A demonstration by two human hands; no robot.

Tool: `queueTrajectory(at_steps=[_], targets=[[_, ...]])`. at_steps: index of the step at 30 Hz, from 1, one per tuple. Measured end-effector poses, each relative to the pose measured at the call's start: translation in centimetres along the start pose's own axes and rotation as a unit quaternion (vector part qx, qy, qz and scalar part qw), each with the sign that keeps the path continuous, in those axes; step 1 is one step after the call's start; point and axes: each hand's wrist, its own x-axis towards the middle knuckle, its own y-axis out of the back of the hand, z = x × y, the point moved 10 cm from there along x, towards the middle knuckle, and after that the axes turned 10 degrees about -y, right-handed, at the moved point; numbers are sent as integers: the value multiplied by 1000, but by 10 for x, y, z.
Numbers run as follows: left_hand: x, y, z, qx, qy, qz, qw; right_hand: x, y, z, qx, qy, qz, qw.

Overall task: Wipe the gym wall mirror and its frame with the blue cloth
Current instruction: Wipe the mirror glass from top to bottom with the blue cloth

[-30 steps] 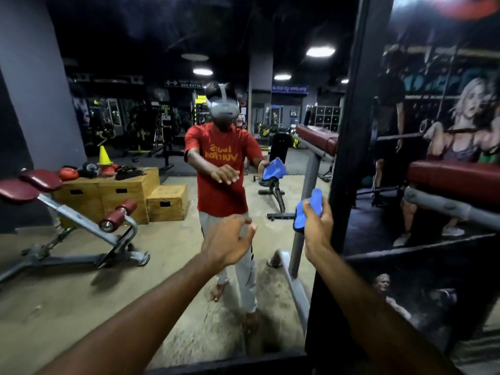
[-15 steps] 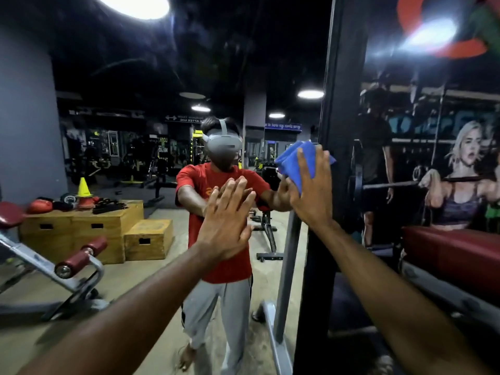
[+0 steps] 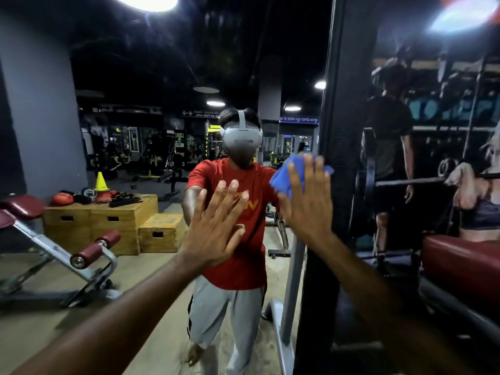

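Blue cloth (image 3: 282, 182) is pinned flat to the mirror (image 3: 162, 266) under the right hand (image 3: 305, 207). That hand's fingers are straight and spread, and the palm presses the cloth onto the glass. Folds of it show past the thumb and above the fingertips. Its far corner reaches the black frame (image 3: 346, 77), which stands upright just beyond the little finger. The left hand (image 3: 216, 226) is level with it on the thumb side, near but apart. It is also flat with straight fingers, holds nothing, and seems to be braced on the glass.

I'd say the step in hand is wiping the glass along the edge nearest the frame. The next move calls for steady palm pressure while the cloth is swept over the glass. The fingers would then need to curl round the cloth so it can be run along the frame, since a cloth held under a flat palm could slip on that edge.

A second ago the right hand was lower beside the frame, with the cloth bunched in curled fingers, and the left hand was loosely curled. Half a second ago both hands were already raised and flat, much as they are now.
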Motion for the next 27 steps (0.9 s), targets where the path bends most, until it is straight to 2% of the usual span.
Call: queueTrajectory(at_steps=[3, 5, 8, 11, 14, 16, 19, 21, 22, 24, 27], targets=[[0, 1, -3, -1, -14, 10, 1000, 35, 2, 5, 6, -69, -5, 998], [-4, 1, -7, 0, -9, 20, 1000, 17, -6, -11, 21, -49, -23, 998], [-26, -2, -18, 13, 40, 25, 999, -59, -25, -42, 41, 86, -60, 994], [-56, -13, -28, 15, 53, 4, 998, -145, -41, -56, -4, 235, -74, 969], [-73, -18, -33, 22, 45, -13, 999, -157, -42, -62, -21, 320, -56, 946], [-77, -17, -38, 25, 43, -16, 999, -112, -33, -62, 0, 296, -47, 954], [-80, -13, -59, 26, 55, -20, 998, -7, -8, -45, 39, 107, -6, 993], [-83, -11, -71, 29, 55, -25, 998, 32, -4, -36, 56, -17, -10, 998], [-85, -11, -74, 31, 47, -29, 998, 36, -6, -43, 60, -38, -17, 997], [-89, -10, -78, 33, 29, -33, 998, 12, -16, -82, 59, 19, -33, 998], [-102, -5, -92, 41, 48, -17, 998, -81, -42, -146, 39, 198, -83, 976]])
